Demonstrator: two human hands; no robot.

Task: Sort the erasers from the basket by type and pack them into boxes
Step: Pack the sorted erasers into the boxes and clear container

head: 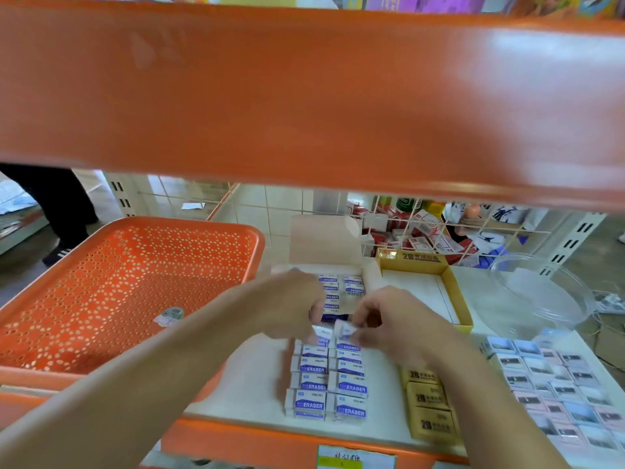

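Currently right hand (392,319) pinches a tilted blue eraser (343,330) at the far end of the rows (326,387); left hand (291,306) fingers curled, grip unclear. Open box (324,245) lies straight beyond both.

1. Reaches in with the bare left forearm (152,384) from the lower-left corner, slanting up toward the centre.
2. Turns the left hand (291,308) back-up, wrist straight, fingers curled downward, tips at a small white-and-blue eraser (321,333); too blurred to tell whether gripped.
3. Brings the bare right forearm (500,401) in from the lower-right corner, slanting up and leftward.
4. Holds the right hand (402,319) knuckles-up, just beside the left hand, fingertips nearly meeting.
5. Pinches a second eraser (343,328), tilted, between right thumb and curled fingers.
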